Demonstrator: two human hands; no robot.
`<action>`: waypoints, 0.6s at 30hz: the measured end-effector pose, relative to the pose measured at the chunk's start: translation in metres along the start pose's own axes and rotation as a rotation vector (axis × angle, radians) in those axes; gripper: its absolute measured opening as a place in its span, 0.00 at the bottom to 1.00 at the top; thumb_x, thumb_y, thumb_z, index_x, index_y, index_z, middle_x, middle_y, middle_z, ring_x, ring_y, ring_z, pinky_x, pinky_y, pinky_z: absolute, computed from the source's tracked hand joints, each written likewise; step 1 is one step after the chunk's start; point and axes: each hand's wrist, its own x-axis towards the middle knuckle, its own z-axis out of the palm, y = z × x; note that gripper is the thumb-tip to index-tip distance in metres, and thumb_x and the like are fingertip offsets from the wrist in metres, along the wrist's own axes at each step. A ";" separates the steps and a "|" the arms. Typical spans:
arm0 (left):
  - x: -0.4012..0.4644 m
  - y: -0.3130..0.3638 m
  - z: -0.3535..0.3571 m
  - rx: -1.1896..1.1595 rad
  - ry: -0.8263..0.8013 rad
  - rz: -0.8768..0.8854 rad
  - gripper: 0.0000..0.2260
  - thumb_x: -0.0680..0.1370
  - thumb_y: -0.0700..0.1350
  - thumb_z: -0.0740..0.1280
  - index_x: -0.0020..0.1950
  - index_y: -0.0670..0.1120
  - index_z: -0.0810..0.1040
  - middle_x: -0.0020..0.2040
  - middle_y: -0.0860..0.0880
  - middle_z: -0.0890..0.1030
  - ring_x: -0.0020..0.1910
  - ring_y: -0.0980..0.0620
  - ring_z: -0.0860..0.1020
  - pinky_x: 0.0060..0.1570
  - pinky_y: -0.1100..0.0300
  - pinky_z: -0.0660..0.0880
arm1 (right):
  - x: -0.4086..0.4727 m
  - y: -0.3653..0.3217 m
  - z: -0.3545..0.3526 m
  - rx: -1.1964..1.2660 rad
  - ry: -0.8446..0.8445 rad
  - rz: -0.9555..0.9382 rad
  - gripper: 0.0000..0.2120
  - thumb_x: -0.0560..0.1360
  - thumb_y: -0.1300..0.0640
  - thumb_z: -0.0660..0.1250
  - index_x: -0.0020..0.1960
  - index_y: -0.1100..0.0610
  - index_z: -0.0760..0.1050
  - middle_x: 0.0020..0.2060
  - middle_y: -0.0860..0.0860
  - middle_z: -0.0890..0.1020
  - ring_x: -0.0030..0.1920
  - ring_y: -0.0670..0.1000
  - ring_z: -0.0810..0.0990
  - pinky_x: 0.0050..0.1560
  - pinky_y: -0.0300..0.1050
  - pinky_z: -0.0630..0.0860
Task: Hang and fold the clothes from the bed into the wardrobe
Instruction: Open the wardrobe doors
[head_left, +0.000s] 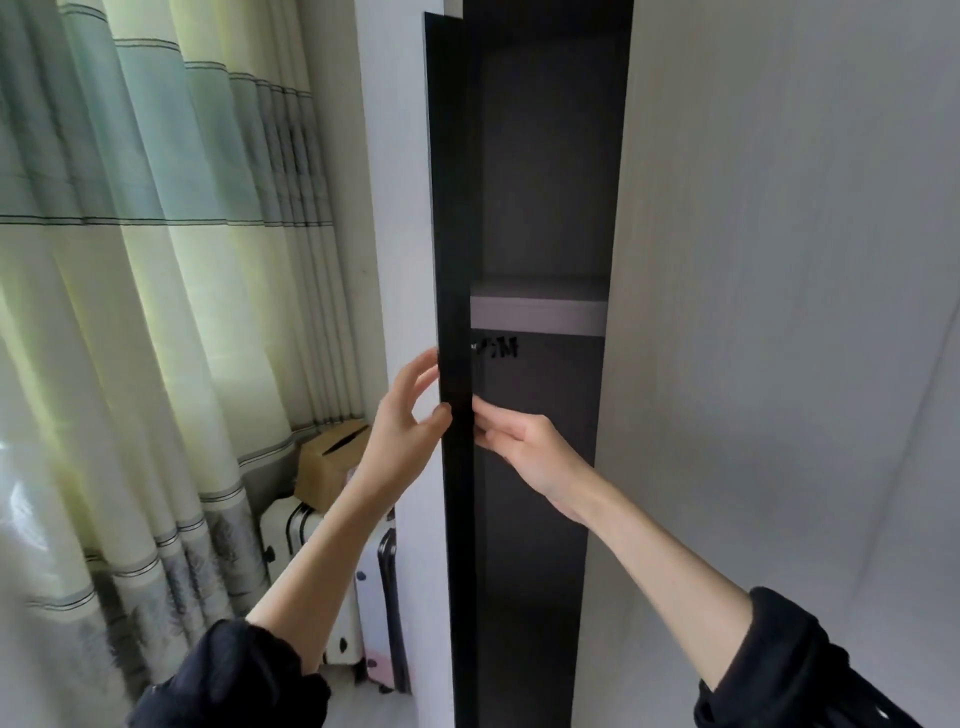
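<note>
While the wardrobe (779, 260) stands only partly opened, both hands are at the free edge of its dark door (454, 260), about halfway up. The left hand (408, 415) takes that edge from the outer, left side, thumb on the near face and fingers curving round toward the back, so it grasps the door. The right hand (519, 441) comes at the same edge from the inner side; its fingertips go behind the door and are hidden, so I cannot tell whether they hook it or merely press on it. Two hands on one edge looks like a way to swing a tall, thin panel without twisting it, and I judge the step to be opening the wardrobe before any clothes are brought. No clothes and no bed are in view, so the garments must lie somewhere outside the picture.

Inside the gap a pale shelf (537, 314) crosses the dark compartment, with nothing visible on it. To the right a light grey wardrobe panel fills the view. On the left hang pale green and cream striped curtains (156, 260), lit from behind. Low down between curtains and wardrobe stand a white suitcase (291, 535) with a cardboard box (327, 462) on top, and a second spotted case (376, 613) near the door's foot.
</note>
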 end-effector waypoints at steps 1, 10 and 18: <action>-0.005 0.002 -0.013 -0.059 -0.008 -0.037 0.24 0.78 0.32 0.61 0.68 0.55 0.68 0.68 0.55 0.72 0.67 0.60 0.69 0.65 0.57 0.69 | 0.001 -0.005 0.009 0.031 -0.038 0.010 0.22 0.81 0.66 0.53 0.73 0.54 0.62 0.69 0.47 0.71 0.65 0.42 0.71 0.64 0.31 0.64; -0.046 0.011 -0.138 -0.271 0.066 -0.293 0.16 0.74 0.52 0.56 0.58 0.55 0.76 0.53 0.55 0.83 0.54 0.56 0.80 0.55 0.51 0.73 | 0.034 -0.045 0.108 0.152 -0.245 0.032 0.21 0.82 0.65 0.51 0.74 0.55 0.62 0.67 0.45 0.71 0.67 0.43 0.70 0.59 0.28 0.67; -0.067 -0.010 -0.204 -0.343 0.234 -0.450 0.20 0.82 0.56 0.46 0.63 0.52 0.72 0.67 0.51 0.74 0.66 0.52 0.71 0.68 0.48 0.64 | 0.075 -0.062 0.184 0.173 -0.320 0.059 0.22 0.83 0.58 0.51 0.77 0.53 0.53 0.75 0.49 0.60 0.74 0.49 0.58 0.73 0.47 0.54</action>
